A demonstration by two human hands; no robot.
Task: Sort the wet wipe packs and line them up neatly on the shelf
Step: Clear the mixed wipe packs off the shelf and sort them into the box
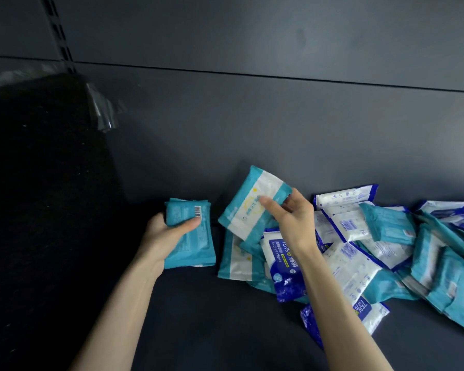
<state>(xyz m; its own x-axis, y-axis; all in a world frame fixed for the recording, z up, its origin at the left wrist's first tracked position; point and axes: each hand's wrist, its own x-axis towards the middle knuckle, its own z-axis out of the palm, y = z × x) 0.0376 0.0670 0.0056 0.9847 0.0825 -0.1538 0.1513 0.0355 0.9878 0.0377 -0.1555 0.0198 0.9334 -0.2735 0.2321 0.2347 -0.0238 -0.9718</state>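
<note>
My left hand (pixel 162 238) grips a small stack of teal wipe packs (pixel 192 236), back side up with a barcode showing, just above the dark shelf (pixel 198 317). My right hand (pixel 292 220) holds one teal-and-white wipe pack (pixel 252 203) lifted and tilted over the pile, thumb on its front. Below and to the right lies a loose heap of packs: blue-and-white alcohol wipe packs (pixel 284 266) mixed with teal packs (pixel 391 223), overlapping at all angles. My right forearm covers part of the heap.
A large black bundle wrapped in clear plastic (pixel 43 183) fills the left side of the shelf. The dark back panel (pixel 279 116) rises behind the packs. Bare shelf surface lies in front between my arms.
</note>
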